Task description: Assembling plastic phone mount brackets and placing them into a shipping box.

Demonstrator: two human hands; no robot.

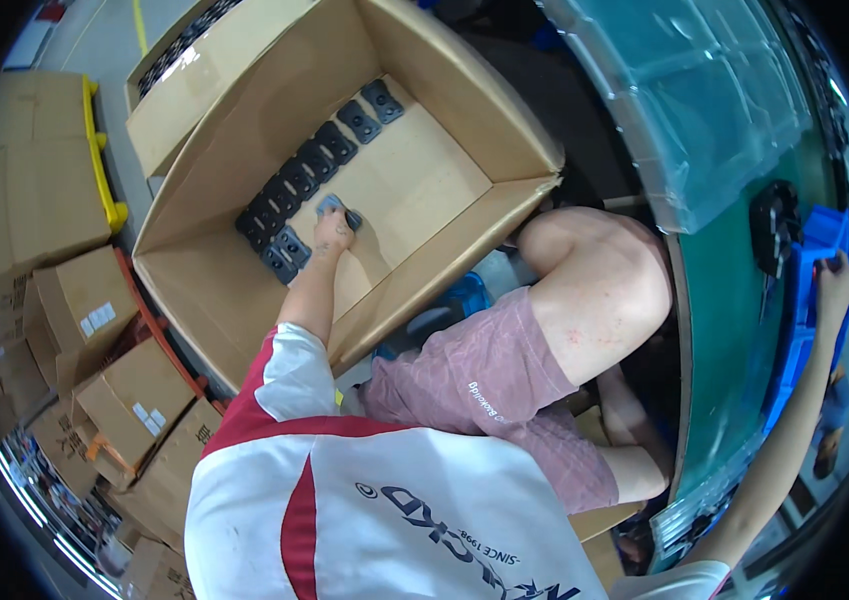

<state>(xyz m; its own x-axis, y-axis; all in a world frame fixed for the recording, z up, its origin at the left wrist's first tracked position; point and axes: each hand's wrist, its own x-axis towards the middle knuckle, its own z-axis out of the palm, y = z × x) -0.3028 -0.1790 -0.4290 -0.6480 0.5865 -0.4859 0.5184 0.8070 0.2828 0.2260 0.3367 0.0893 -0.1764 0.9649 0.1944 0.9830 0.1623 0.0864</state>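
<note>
My left hand reaches deep into a large open cardboard box. Its fingers are closed on a small dark grey plate, held just above the box's floor. Beside it, similar dark plates with holes lie in a slanting row along one wall, some of them overlapping. A couple more plates lie close to my wrist. Far off to the right, my right hand has its fingers curled over the edge of a blue plastic bin. The bin's inside is mostly hidden.
A green-topped table runs along the right, with clear plastic trays and a black tool-like object on it. Closed cartons are stacked at the left. Another open carton stands behind the box. My bare knee is near its corner.
</note>
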